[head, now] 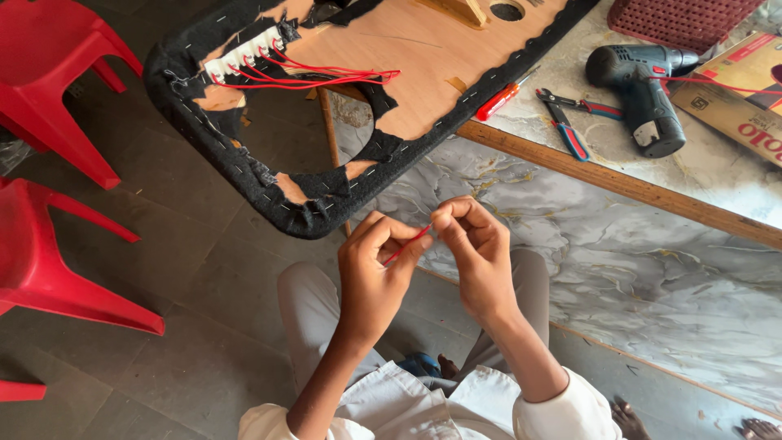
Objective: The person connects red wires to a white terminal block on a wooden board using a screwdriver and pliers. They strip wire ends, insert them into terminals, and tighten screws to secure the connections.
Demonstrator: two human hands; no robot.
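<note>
Both hands pinch a thin red wire (407, 244), left hand (371, 273) and right hand (476, 248) each in a closed grip. It slants up-right, beyond the table (652, 244) edge, below the fabric-edged board (391, 49).

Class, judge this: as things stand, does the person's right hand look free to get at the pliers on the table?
Probably not at once: the right hand pinches a red wire with the left hand. The pliers lie uncovered.

A marbled table (619, 244) carried a fabric-edged wooden panel (423, 49), a red cutter (498, 102), pliers (570, 122), a drill (643, 94) and a cardboard box (745, 90).
</note>
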